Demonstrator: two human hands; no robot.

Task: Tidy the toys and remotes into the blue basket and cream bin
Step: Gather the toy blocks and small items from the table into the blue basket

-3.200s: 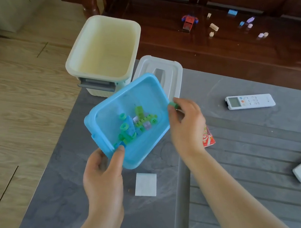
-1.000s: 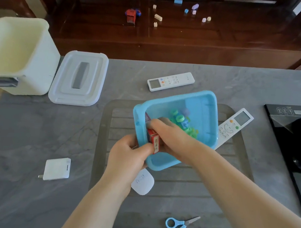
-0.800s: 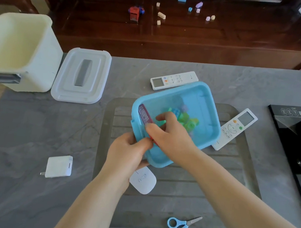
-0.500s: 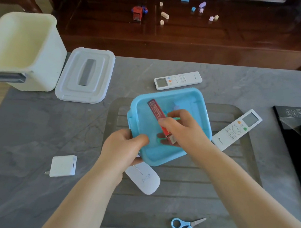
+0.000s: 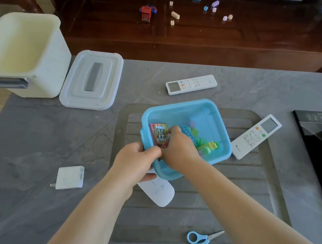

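While the left hand (image 5: pixel 136 163) grips the near left rim of the blue basket (image 5: pixel 207 108), holding it over a grey ridged mat (image 5: pixel 248 190) on the grey table (image 5: pixel 36 128), the right hand (image 5: pixel 179 149) reaches inside and pinches a small red picture box (image 5: pixel 159 133), which leans against the basket's left wall. Beside the box, on the basket floor, lies a heap of green, blue and yellow toy blocks (image 5: pixel 201 142). One white remote (image 5: pixel 191 84) lies on the table just behind the basket; a second white remote (image 5: pixel 256 136) lies on the mat touching or nearly touching the basket's right side. A third white remote (image 5: pixel 160 193) pokes out from under the basket and the left hand. At the far left edge of the table stands the open cream bin (image 5: pixel 49 64), with a clear lid (image 5: pixel 92 79) flat beside it. A white charger (image 5: pixel 70 177) lies near the left forearm, and blue-handled scissors (image 5: pixel 200 242) lie on the near part of the mat. Behind the table, a dark wooden bench (image 5: pixel 264 39) carries a red and blue toy robot (image 5: pixel 147 13) and scattered loose bricks (image 5: pixel 175 15).
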